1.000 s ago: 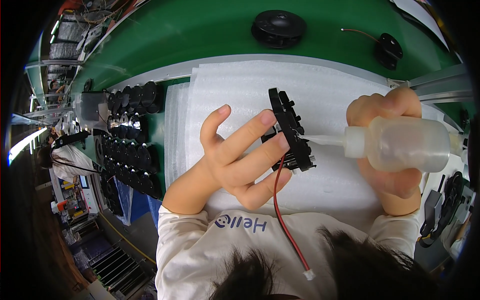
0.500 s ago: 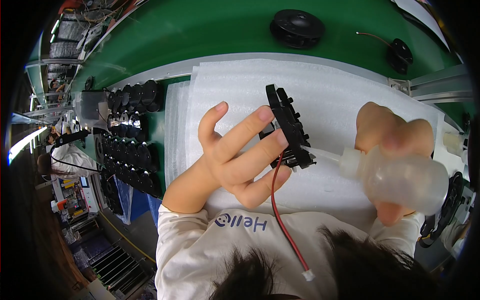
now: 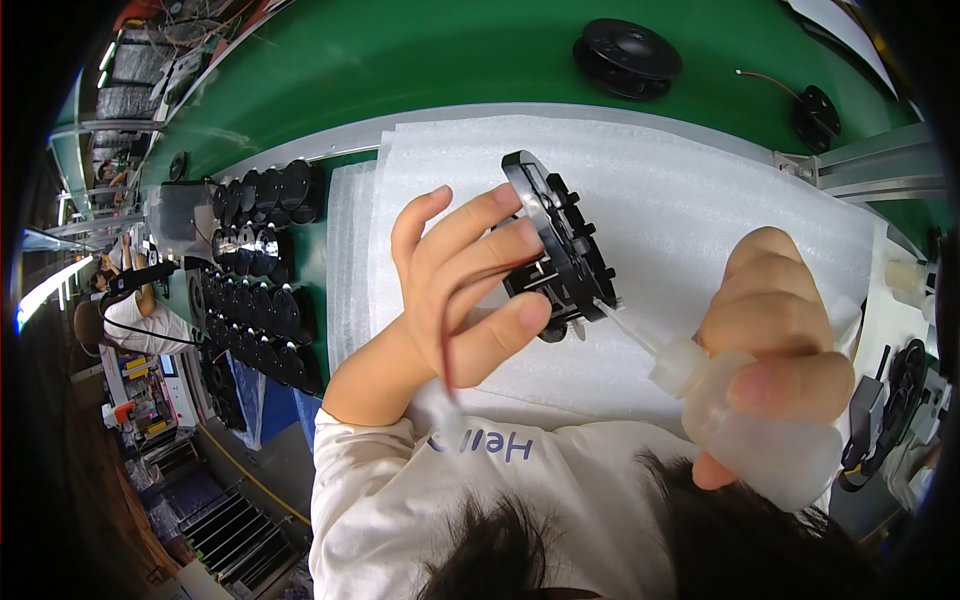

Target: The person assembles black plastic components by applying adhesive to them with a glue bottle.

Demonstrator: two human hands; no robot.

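In the head view, the right hand (image 3: pixel 775 335) is wrapped tight around a soft, translucent white plastic squeeze bottle (image 3: pixel 765 425) at the near right. Its contents cannot be made out through the cloudy wall. The bottle's long thin nozzle (image 3: pixel 625 325) points up and left, and its tip touches the near edge of the black moulded plastic frame (image 3: pixel 560 245).

The left hand (image 3: pixel 465 285) grips that frame, fingers (image 3: pixel 480 225) curled over its left face and thumb (image 3: pixel 500 325) pressed under its near end. The frame is held on edge above the middle of the white foam sheet (image 3: pixel 690 190), tilted so its far end leans left. It is flat and roughly round, with small square lugs along its right side and ribbed openings. A thin red wire (image 3: pixel 447 345) runs from it down past the palm, blurred.

To the left, rows of round black parts (image 3: pixel 255 300) stand packed in a tray on the green bench surface (image 3: pixel 400 70). At the far side lies a round black disc part (image 3: pixel 627 50), and further right a smaller black part with a red lead (image 3: pixel 815 110). At the near right edge stands a black clip-like fixture (image 3: pixel 885 415).
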